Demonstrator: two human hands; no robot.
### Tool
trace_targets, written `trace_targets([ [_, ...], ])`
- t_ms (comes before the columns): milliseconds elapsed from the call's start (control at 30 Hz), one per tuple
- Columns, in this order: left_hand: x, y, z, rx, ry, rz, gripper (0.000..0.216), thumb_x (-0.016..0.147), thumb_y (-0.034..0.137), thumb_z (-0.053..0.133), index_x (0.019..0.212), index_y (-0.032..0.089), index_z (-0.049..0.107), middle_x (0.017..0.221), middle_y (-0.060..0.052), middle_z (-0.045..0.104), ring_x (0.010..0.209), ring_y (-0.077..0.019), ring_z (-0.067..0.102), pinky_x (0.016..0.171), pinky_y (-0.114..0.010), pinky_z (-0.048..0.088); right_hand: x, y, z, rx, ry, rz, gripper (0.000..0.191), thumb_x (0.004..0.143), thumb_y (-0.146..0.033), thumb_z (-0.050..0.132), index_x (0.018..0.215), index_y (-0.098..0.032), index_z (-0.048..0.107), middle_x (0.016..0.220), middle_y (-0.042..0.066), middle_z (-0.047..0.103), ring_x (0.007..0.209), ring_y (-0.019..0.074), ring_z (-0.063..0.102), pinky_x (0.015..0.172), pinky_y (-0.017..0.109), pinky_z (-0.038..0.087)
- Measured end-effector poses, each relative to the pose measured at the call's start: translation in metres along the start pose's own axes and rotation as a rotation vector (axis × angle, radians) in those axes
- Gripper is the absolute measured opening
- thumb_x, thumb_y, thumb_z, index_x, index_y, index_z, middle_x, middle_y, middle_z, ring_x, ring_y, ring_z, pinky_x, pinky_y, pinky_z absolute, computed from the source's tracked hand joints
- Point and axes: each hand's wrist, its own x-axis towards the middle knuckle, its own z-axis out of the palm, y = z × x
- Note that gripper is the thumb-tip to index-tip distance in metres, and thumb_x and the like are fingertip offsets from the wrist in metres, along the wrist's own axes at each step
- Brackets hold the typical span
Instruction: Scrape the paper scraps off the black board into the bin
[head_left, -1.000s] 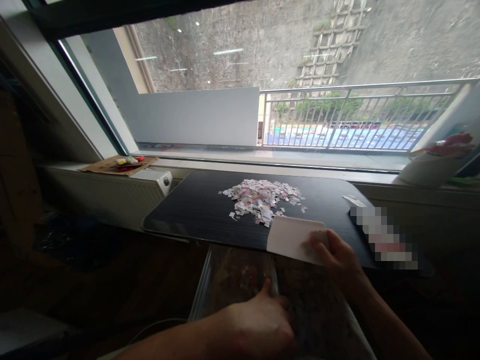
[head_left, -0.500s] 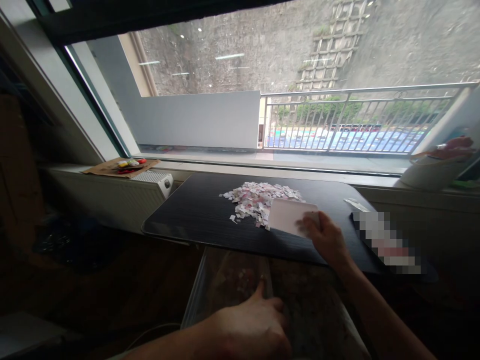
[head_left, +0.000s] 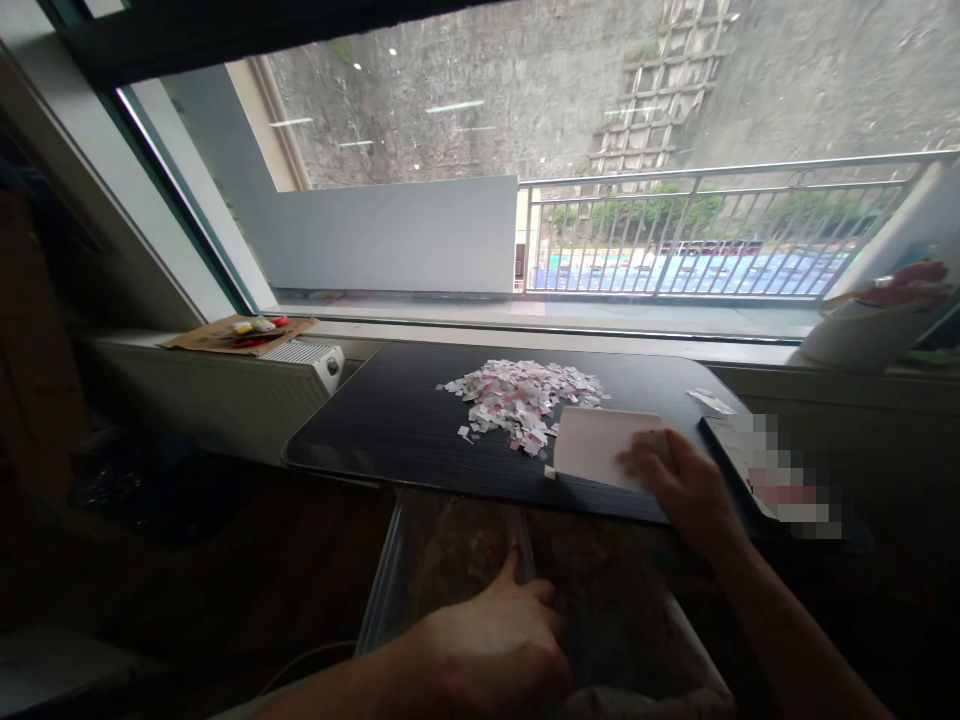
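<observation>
My right hand (head_left: 679, 480) is closed on the right end of a flat whitish card (head_left: 600, 445) with rounded corners, just above the black table (head_left: 375, 425). To the left of the card lies a heap of small white and pinkish paper scraps (head_left: 517, 395). One scrap (head_left: 550, 472) is beside the card's lower left corner. Below the table's front edge, my left hand (head_left: 502, 630) grips the right side of a clear plastic box (head_left: 386, 570), one finger stretched along its rim. Some scraps show dimly inside the box; the hand's other fingertips are hidden.
A dark tray (head_left: 739, 465) with a blurred-out item lies at the table's right end, near a small clear packet (head_left: 711, 402). A radiator (head_left: 225, 385) carries cardboard (head_left: 195, 338) with small tools. A white pot (head_left: 847, 335) stands on the sill at right.
My right hand has drawn the card to the right and slightly nearer, away from the heap. A loose scrap now shows by the card's corner. My left hand stays at the box.
</observation>
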Motion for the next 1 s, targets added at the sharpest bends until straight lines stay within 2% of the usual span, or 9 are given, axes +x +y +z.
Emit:
trace_targets([
  [133,0.0,0.0,-0.003,-0.004,-0.023,0.007,0.008,0.086,0.018,0.063,0.078,0.017,0.065,0.088,-0.007,0.066,0.102,-0.027,0.052,0.104,-0.073,0.028,0.002,-0.001,-0.005,-0.031,-0.084,0.045,0.027,0.078,-0.049,0.056,0.085,-0.024,0.063,0.077,0.006,0.074,0.071,0.0253,0.069,0.064,0.036,0.051],
  [233,0.0,0.0,-0.005,-0.01,-0.024,0.012,0.008,0.086,0.018,0.061,0.079,0.017,0.066,0.087,-0.007,0.065,0.102,-0.0269,0.052,0.104,-0.075,0.027,0.002,-0.004,-0.014,-0.091,-0.145,0.046,0.024,0.078,-0.047,0.055,0.081,-0.024,0.062,0.071,0.003,0.07,0.066,0.0227,0.065,0.061,0.034,0.049],
  [400,0.0,0.002,-0.005,-0.013,-0.009,-0.004,0.009,0.086,0.018,0.06,0.079,0.017,0.066,0.088,-0.007,0.066,0.101,-0.0266,0.053,0.104,-0.075,0.029,-0.005,-0.01,-0.03,-0.116,-0.119,0.062,0.019,0.081,-0.041,0.055,0.079,-0.025,0.064,0.065,-0.002,0.064,0.058,0.0185,0.058,0.053,0.029,0.044],
  [533,-0.001,0.002,-0.005,0.006,-0.012,-0.006,0.009,0.086,0.019,0.061,0.079,0.019,0.066,0.087,-0.005,0.065,0.103,-0.0266,0.054,0.106,-0.075,0.028,-0.003,0.002,-0.024,-0.014,-0.091,0.081,0.019,0.081,-0.042,0.058,0.08,-0.025,0.065,0.068,0.0,0.067,0.062,0.0198,0.061,0.059,0.031,0.047],
  [700,-0.002,0.001,-0.003,-0.031,0.009,0.004,0.01,0.086,0.021,0.062,0.077,0.017,0.065,0.088,-0.006,0.063,0.103,-0.0247,0.049,0.109,-0.073,0.023,0.004,0.025,-0.014,0.156,-0.188,0.185,0.023,0.079,-0.046,0.063,0.081,-0.023,0.068,0.073,0.001,0.07,0.07,0.0216,0.065,0.063,0.032,0.051],
  [867,-0.001,0.0,-0.002,-0.015,-0.003,-0.003,0.011,0.087,0.019,0.06,0.076,0.017,0.062,0.087,-0.005,0.062,0.101,-0.0241,0.049,0.107,-0.075,0.025,0.007,0.038,-0.019,0.261,-0.255,0.25,0.027,0.074,-0.049,0.069,0.082,-0.023,0.07,0.078,0.003,0.074,0.072,0.0242,0.068,0.06,0.033,0.055],
  [1000,-0.001,0.001,-0.004,-0.003,-0.035,-0.014,0.01,0.087,0.02,0.061,0.078,0.018,0.062,0.088,-0.005,0.062,0.104,-0.0252,0.051,0.107,-0.077,0.026,0.004,0.036,-0.027,0.306,-0.329,0.276,0.03,0.072,-0.05,0.073,0.083,-0.023,0.071,0.077,0.003,0.073,0.071,0.023,0.066,0.06,0.032,0.054],
])
